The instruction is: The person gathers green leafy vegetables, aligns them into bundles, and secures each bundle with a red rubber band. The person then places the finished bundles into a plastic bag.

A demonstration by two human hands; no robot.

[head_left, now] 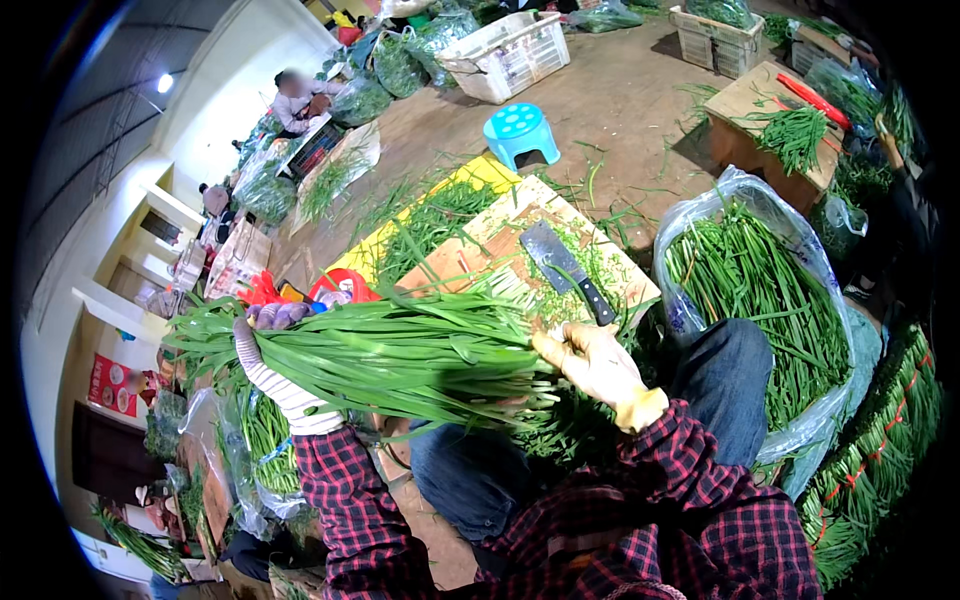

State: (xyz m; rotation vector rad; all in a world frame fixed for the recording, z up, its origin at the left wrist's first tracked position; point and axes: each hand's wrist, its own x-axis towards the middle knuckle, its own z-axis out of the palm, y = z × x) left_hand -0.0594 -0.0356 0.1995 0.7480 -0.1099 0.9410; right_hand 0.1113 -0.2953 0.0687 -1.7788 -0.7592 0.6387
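A large bundle of flat-leaved greens, apparently Chinese chives point(420, 352), lies across the front of me above my knees. My left hand point(281, 337), in a striped knit glove with a purple coating, grips its leafy end. At the pale stem end is my right hand point(596, 367) in a cream-coloured glove, thumb and fingers at the stems; whether they pinch any is unclear. Behind the bundle, a cleaver point(562, 270) with a black handle rests on a wooden board point(634, 281) strewn with chopped stem bits.
An open plastic bag point(844, 330) of greens stands at my right, beside tied bundles point(862, 480). Beyond the board are a yellow sheet point(360, 255), a blue stool point(521, 135) and a white crate point(510, 64). A person point(296, 101) sits at upper left; a wooden box point(739, 101) stands upper right.
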